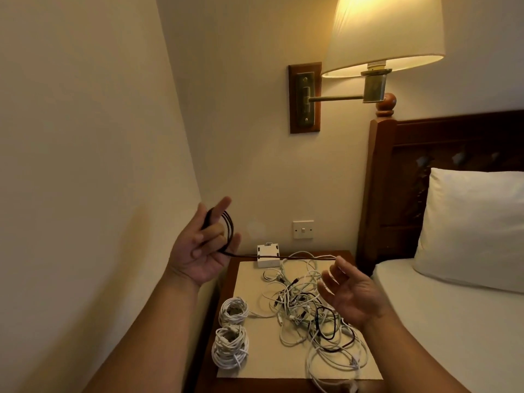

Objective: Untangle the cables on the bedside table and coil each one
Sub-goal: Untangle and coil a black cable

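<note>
My left hand [198, 251] is raised at the left of the bedside table [230, 269], palm up, holding a few loops of a black cable [229, 228] wound around its fingers. From the loops the black cable runs taut to the right, ending at the fingertips of my right hand [351, 293], which pinch it above the table. Below lies a tangle of white and black cables [300, 307] on a cream mat [252, 282]. Two coiled white cables [234, 309] [229, 347] sit on the mat's left side.
A small white box [268, 255] stands at the back of the table under a wall switch [303, 229]. A lit wall lamp [382, 35] hangs above. The bed [453, 321], pillow [470, 228] and wooden headboard [380, 194] are at the right; a wall closes the left.
</note>
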